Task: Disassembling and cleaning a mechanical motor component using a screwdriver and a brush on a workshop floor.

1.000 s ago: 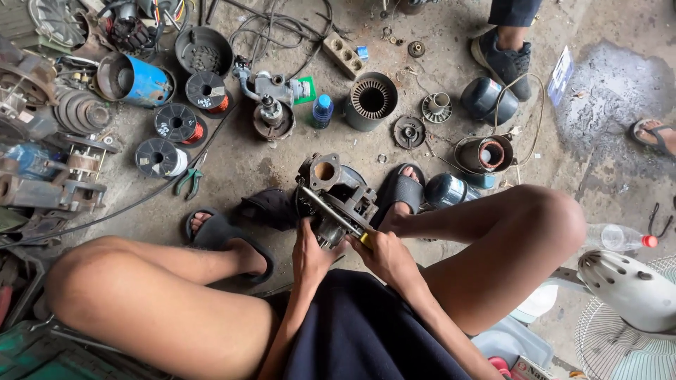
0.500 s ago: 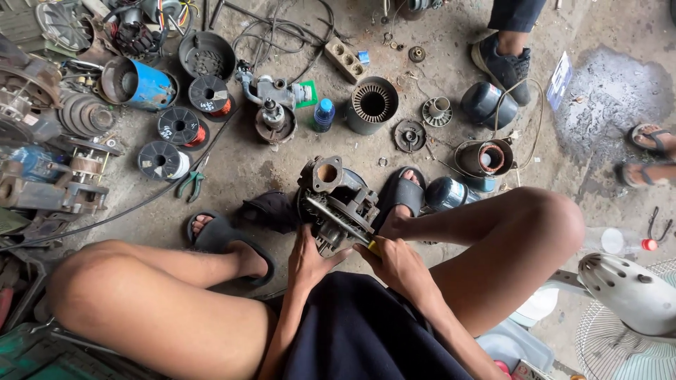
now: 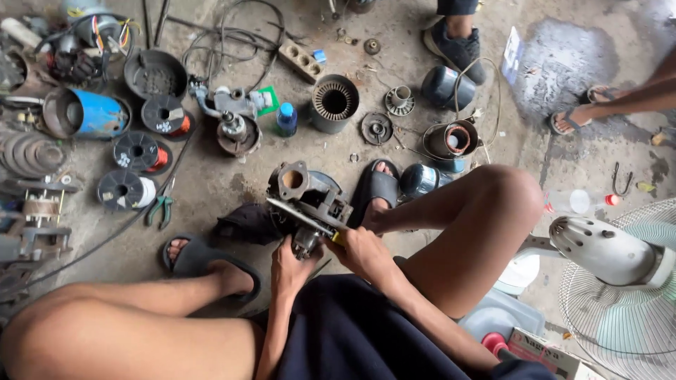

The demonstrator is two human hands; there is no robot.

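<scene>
A grey metal pump housing (image 3: 308, 197) rests on the concrete floor between my knees. My left hand (image 3: 291, 266) grips its lower end from below. My right hand (image 3: 361, 252) is closed on the yellow handle of a screwdriver (image 3: 301, 216), whose long shaft lies across the housing toward the upper left. A dark cloth (image 3: 245, 223) lies against the housing's left side.
Motor stators (image 3: 334, 103), wire spools (image 3: 140, 153), a blue cylinder (image 3: 81, 112), green-handled pliers (image 3: 160, 210) and cables are scattered over the floor ahead. Other people's feet stand at the top (image 3: 456, 43) and right (image 3: 588, 112). A fan (image 3: 620, 302) lies at the lower right.
The view has shifted slightly. Both hands stay on the housing and screwdriver. A sandalled foot at the right edge has moved leftward.
</scene>
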